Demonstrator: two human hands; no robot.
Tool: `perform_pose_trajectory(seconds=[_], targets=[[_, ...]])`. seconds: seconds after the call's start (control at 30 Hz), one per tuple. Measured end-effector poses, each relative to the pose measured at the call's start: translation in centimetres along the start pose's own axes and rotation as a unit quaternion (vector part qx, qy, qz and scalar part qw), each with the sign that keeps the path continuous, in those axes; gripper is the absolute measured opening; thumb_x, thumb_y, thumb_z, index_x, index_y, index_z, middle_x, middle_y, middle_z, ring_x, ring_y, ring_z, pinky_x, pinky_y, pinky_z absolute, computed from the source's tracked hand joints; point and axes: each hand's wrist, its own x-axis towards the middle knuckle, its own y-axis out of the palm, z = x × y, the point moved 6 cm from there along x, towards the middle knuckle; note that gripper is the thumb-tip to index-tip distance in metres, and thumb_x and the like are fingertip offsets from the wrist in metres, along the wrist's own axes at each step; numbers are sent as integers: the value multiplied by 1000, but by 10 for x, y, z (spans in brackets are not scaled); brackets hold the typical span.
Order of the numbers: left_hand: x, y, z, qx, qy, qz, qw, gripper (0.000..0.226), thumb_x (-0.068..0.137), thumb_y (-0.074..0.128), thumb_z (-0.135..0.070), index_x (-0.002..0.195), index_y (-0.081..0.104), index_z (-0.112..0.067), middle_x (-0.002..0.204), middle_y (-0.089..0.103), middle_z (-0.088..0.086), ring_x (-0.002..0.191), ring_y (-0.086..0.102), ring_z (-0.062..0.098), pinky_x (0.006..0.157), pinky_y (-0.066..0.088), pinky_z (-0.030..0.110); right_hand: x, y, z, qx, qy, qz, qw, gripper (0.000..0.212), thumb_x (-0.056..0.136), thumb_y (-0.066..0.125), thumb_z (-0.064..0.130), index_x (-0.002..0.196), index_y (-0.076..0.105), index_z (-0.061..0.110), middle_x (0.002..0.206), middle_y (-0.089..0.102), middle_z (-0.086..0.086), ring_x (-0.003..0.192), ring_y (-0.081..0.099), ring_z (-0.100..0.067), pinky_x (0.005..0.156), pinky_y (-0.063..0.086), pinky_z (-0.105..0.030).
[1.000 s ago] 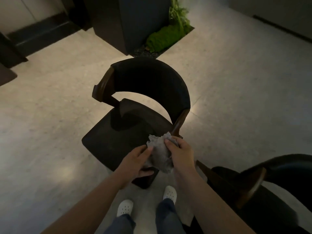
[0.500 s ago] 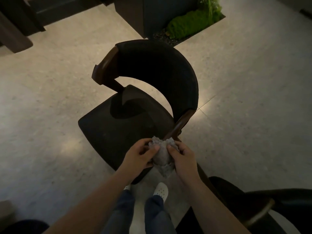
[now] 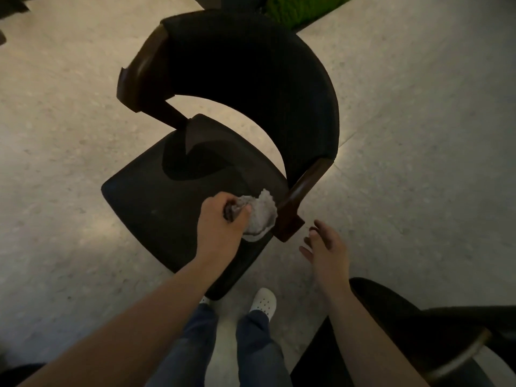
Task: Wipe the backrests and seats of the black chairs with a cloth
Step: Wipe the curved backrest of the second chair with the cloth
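Half a second ago both of your hands held the cloth together, up in the air near the chair's arm. Now only your left hand (image 3: 223,219) has it. Your fingers are closed tight around the grey cloth (image 3: 261,215), and you press it down on the seat (image 3: 156,199) of the black chair (image 3: 251,88), at the side close to the wooden arm end (image 3: 293,210).

Your right hand (image 3: 326,250) has let go. It is open, with the fingers spread loosely, and it holds nothing. It hangs in the air just beside the wooden arm end and does not touch it.

The camera has also come closer and lower, so the chair looks bigger, and the green plants (image 3: 301,7) now show only at the top edge.

The curved backrest (image 3: 307,101) stands behind the seat. A 2nd black chair (image 3: 418,331) is at the bottom right, under your right arm. You can see 2 white shoes (image 3: 264,301) and blue trousers on the pale floor (image 3: 418,135).

No words or labels can be read, and nothing here is a box or bin.
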Motion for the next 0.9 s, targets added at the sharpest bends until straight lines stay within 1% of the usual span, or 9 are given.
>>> perform_pose_trajectory(seconds=[0.07, 0.13, 0.2, 0.3, 0.47, 0.67, 0.73, 0.83, 0.9], targets=[[-2, 22, -14, -2, 39, 28, 999, 21, 88, 68, -34, 102, 55, -25, 104, 50, -6, 90, 50, 3, 73, 41, 13, 8, 1, -8, 22, 19, -8, 1000, 36, 101, 47, 17, 137, 51, 19, 127, 57, 1, 110, 60, -16, 92, 54, -35], [-10, 49, -22, 0, 85, 66, 994, 25, 86, 71, -33, 105, 57, -24, 113, 46, -3, 95, 51, 6, 81, 46, 12, 11, -2, -14, 37, 24, -21, 999, 34, 101, 47, 18, 135, 53, 18, 127, 58, 1, 107, 61, -14, 92, 54, -37], [-15, 74, -20, 45, 120, 88, 988, 31, 85, 72, -34, 111, 61, -22, 121, 41, -3, 105, 48, 10, 91, 49, 24, 12, -6, -21, 47, 31, -34, 998, 34, 101, 48, 19, 134, 54, 18, 125, 59, 2, 105, 60, -12, 91, 54, -35], [-10, 85, -11, 49, 97, 75, 991, 27, 83, 74, -34, 103, 58, -25, 116, 40, -6, 102, 50, 11, 88, 51, 29, 15, -14, -33, 68, 47, -48, 995, 33, 101, 48, 18, 134, 54, 17, 125, 59, 1, 106, 61, -13, 91, 54, -36], [6, 80, -2, 25, 91, 33, 995, 19, 88, 69, -30, 98, 55, -24, 110, 50, -2, 86, 51, 3, 76, 38, 2, 22, -17, -43, 81, 55, -53, 994, 30, 100, 49, 17, 130, 57, 20, 116, 60, 7, 104, 62, -11, 89, 55, -34], [39, 56, -2, 42, 53, -31, 997, 16, 90, 65, -25, 101, 53, -23, 110, 48, -2, 85, 46, -5, 73, 37, 4, 29, -12, -41, 71, 28, -53, 996, 33, 101, 47, 19, 132, 55, 21, 124, 59, 5, 109, 60, -10, 88, 53, -29], [35, 61, -8, 10, 59, -8, 998, 16, 91, 63, -29, 103, 54, -23, 112, 49, -3, 88, 49, -3, 75, 39, 3, 30, -6, -33, 68, 1, -48, 997, 32, 101, 46, 20, 132, 55, 20, 125, 58, 6, 111, 59, -8, 89, 53, -28], [16, 80, -9, -27, 71, 53, 996, 23, 90, 57, -39, 109, 55, -26, 115, 48, -7, 99, 54, 3, 81, 44, 14, 29, 8, -23, 74, -39, -52, 995, 27, 101, 45, 22, 124, 59, 24, 116, 62, 10, 104, 60, 0, 85, 52, -22], [10, 87, -2, -31, 77, 44, 996, 19, 92, 58, -37, 110, 54, -30, 114, 50, -9, 101, 54, 2, 83, 44, 13, 27, 18, -20, 68, -58, -53, 995, 25, 101, 45, 23, 120, 61, 24, 109, 64, 12, 99, 61, 3, 80, 49, -18]])
